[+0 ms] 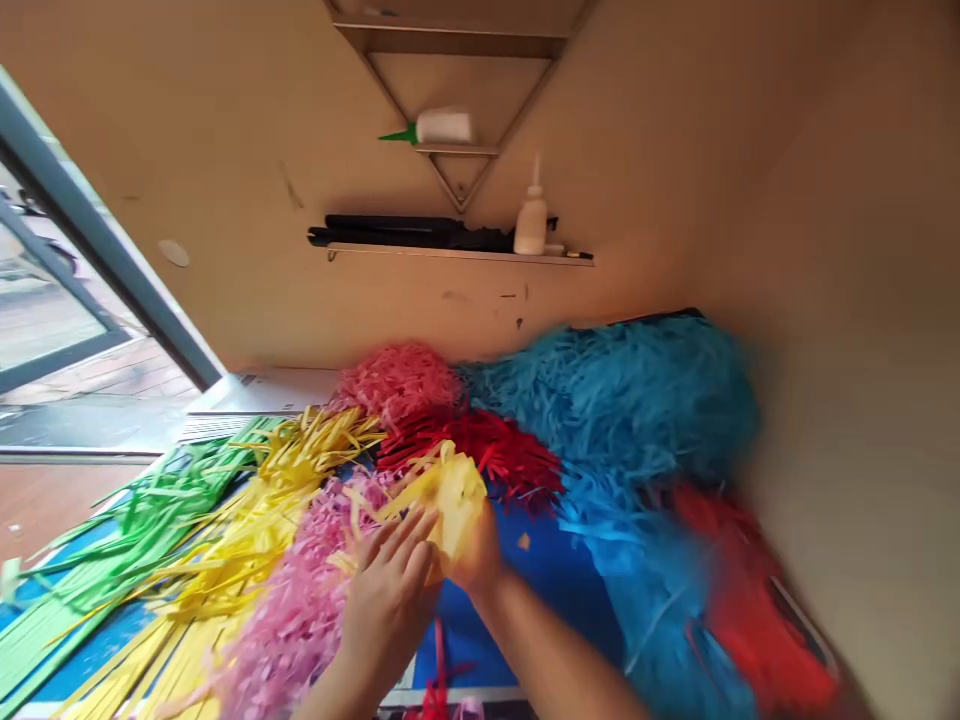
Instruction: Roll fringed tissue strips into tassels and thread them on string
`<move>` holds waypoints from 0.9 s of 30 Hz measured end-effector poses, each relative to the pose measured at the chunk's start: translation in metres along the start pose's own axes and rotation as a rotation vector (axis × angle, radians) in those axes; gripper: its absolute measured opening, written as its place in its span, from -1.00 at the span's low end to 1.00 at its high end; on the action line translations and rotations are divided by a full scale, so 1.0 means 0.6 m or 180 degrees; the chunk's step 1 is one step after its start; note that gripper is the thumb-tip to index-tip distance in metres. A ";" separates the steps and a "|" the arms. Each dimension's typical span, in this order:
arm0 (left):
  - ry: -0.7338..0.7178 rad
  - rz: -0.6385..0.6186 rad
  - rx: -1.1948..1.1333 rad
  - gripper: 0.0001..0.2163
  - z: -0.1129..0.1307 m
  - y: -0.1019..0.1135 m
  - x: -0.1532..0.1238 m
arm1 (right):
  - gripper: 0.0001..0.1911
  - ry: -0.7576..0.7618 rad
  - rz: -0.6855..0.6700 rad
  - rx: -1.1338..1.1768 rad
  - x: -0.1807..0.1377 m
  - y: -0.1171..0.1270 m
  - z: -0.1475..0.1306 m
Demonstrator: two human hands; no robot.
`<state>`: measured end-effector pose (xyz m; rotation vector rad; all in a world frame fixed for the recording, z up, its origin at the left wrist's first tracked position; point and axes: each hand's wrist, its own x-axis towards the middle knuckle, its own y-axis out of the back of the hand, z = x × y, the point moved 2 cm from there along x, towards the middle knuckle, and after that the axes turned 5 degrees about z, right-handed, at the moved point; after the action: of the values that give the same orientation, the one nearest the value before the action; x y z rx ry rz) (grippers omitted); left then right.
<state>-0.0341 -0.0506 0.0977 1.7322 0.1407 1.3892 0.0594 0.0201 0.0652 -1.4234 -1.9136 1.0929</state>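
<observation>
Where your view begins on the left, a glass door in a metal frame [150, 250] stands open beside the wall. Along the table's left side lie long, flat bright-green strips [142, 520], then a loose spread of thin yellow strips [247, 540], some crossing onto the green. A stack of flat white sheets [255, 390] rests behind them. Next comes a pinkish-purple mound of shredded strips [300, 610], close against your left hand [397, 575] and crowding that side. Beyond your hands sit a coral-pink shredded heap [401, 380] and a dark-red bundle of strips [495, 455]. Above these, a narrow wall shelf [450, 251] bears a long black object [405, 232] and a white squeeze bottle with a thin nozzle [531, 225]. To the right, a large blue fringed heap [637, 400] fills the back and side, with a blurred red object [772, 630] at its outer edge.

Your left fingers lie nearly straight, side by side, against the near left of a pale-yellow bunch of crinkled strips [459, 505]; whether they pinch any strips, you cannot tell. Your right hand [480, 555] grips that bunch from the right, fingers mostly hidden, above the bright-blue tabletop [555, 580].
</observation>
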 end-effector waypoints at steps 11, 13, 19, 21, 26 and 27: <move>-0.0051 -0.1648 -0.0638 -0.71 0.092 -0.165 -0.082 | -0.41 0.2247 0.3095 -0.2757 -0.252 0.249 -0.290; -0.0061 -0.1879 -0.0691 -0.67 0.102 -0.171 -0.091 | -0.50 0.3045 0.3363 -0.3929 -0.276 0.232 -0.276; -0.0033 -0.1829 -0.0757 -0.68 0.108 -0.175 -0.108 | -0.74 0.1932 -0.0077 -0.5605 -0.225 0.114 -0.113; 0.0167 -0.1813 -0.0768 -0.70 0.094 -0.169 -0.100 | -0.81 0.2151 0.0210 -0.5492 -0.227 0.103 -0.105; 0.1051 -0.1590 -0.0586 -0.84 0.050 -0.132 -0.052 | -0.77 0.2202 0.0166 -0.5483 -0.254 0.122 -0.091; 0.1003 -0.1388 -0.0571 -0.85 0.047 -0.122 -0.042 | -0.78 0.2008 0.0093 -0.5578 -0.246 0.125 -0.076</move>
<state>0.0107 -0.0369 0.0298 1.2343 0.5194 1.2897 0.1821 -0.0967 0.0359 -2.0365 -2.1140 -1.4059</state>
